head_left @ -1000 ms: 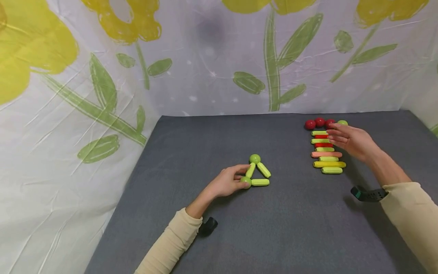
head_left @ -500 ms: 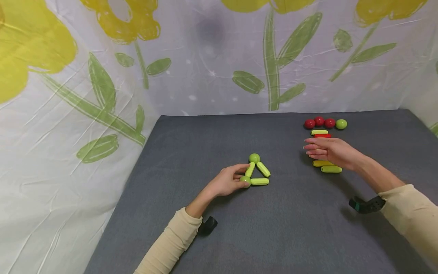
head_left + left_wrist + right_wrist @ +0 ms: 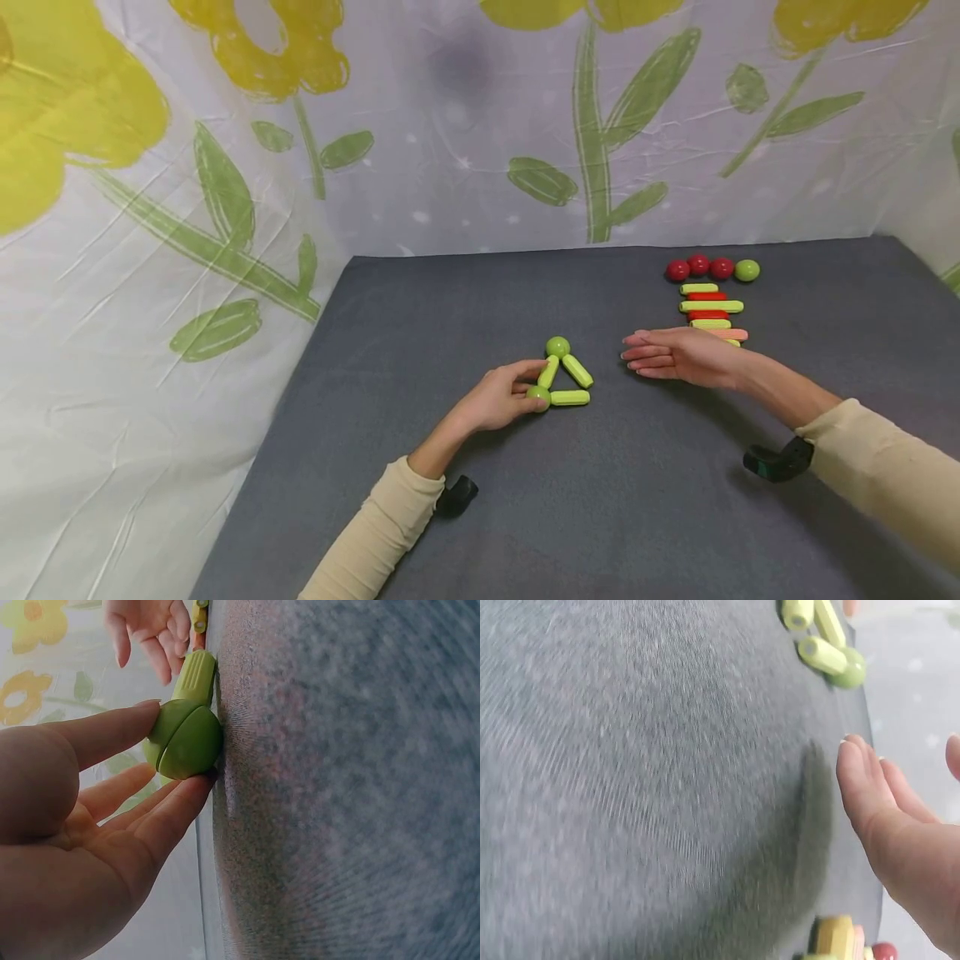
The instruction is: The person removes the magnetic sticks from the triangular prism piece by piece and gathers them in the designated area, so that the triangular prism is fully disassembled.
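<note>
My left hand pinches a light green ball between thumb and fingers; the left wrist view shows this green ball low against the cloth. From it extend two short yellow-green rods, one slanting rod and one lying rod. A second green ball tops the triangle, with a third rod slanting down from it. The lower right corner has no ball. My right hand, fingers straight and holding nothing visible, hovers right of the triangle and covers the near end of the rod column.
A column of rods in yellow-green, red and pink lies at the right on the dark grey tabletop. Behind it stand three red balls and one green ball. A flowered cloth hangs along the back.
My right hand has moved from beside the balls, across the rod column, left and nearer, toward the triangle. My left hand stays on its ball, and the triangle has not shifted.
</note>
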Action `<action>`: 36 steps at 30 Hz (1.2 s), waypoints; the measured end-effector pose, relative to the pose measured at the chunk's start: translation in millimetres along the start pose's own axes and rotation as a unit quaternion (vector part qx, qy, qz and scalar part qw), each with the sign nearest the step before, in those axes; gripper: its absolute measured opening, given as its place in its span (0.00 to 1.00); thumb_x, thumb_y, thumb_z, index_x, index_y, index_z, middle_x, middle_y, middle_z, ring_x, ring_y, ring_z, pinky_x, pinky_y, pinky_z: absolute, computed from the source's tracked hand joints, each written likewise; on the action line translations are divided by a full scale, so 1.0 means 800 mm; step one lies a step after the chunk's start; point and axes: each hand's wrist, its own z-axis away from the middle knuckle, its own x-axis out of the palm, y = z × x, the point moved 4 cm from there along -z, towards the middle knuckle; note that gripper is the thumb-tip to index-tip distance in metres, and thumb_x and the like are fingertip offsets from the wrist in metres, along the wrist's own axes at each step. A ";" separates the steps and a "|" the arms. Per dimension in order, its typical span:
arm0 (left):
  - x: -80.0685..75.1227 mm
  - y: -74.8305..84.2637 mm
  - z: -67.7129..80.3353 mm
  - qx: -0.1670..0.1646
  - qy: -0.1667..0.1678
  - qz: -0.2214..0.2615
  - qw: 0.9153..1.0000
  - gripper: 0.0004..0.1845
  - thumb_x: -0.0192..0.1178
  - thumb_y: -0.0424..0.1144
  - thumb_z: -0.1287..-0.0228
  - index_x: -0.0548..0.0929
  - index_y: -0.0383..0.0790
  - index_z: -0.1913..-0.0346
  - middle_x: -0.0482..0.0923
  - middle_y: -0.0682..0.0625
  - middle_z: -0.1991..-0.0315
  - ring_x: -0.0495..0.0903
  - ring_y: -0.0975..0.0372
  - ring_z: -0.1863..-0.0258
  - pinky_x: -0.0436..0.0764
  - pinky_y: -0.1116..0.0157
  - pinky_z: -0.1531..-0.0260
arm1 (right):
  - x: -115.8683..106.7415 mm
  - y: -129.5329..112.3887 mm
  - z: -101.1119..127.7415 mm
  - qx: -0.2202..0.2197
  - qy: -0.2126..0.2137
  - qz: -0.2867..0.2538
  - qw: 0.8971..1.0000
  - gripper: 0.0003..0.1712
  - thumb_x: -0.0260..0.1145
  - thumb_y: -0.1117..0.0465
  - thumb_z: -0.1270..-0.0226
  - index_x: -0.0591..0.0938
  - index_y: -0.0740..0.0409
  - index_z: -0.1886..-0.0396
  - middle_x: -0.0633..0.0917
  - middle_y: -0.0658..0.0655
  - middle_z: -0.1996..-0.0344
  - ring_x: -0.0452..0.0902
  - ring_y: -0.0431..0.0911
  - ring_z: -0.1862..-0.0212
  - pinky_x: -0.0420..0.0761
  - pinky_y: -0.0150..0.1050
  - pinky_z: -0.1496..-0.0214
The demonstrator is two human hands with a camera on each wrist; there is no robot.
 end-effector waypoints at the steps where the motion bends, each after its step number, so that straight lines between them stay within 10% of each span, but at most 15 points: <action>1: 0.000 0.000 0.000 0.000 0.000 0.001 1.000 0.30 0.63 0.34 0.36 0.66 0.37 0.31 0.66 0.42 0.34 0.73 0.51 0.42 0.76 0.65 0.48 | 0.003 0.001 -0.002 0.004 -0.001 0.000 1.000 0.34 0.48 0.54 0.22 0.53 0.74 0.29 0.72 0.64 0.38 0.74 0.48 0.42 0.71 0.41 0.38; 26: 0.000 -0.002 -0.001 -0.008 -0.004 0.004 1.000 0.31 0.62 0.34 0.35 0.66 0.38 0.31 0.65 0.42 0.33 0.73 0.51 0.41 0.76 0.65 0.48 | 0.049 0.005 -0.050 0.058 -0.071 0.029 0.995 0.36 0.45 0.49 0.21 0.48 0.66 0.25 0.55 0.72 0.30 0.63 0.57 0.34 0.66 0.46 0.35; 36: 0.001 -0.003 -0.002 -0.012 -0.003 -0.001 1.000 0.31 0.62 0.34 0.35 0.65 0.40 0.30 0.64 0.43 0.33 0.73 0.51 0.41 0.76 0.64 0.48 | 0.055 0.011 -0.066 0.056 -0.041 0.025 0.997 0.32 0.47 0.53 0.21 0.56 0.72 0.30 0.70 0.64 0.41 0.74 0.46 0.47 0.72 0.42 0.40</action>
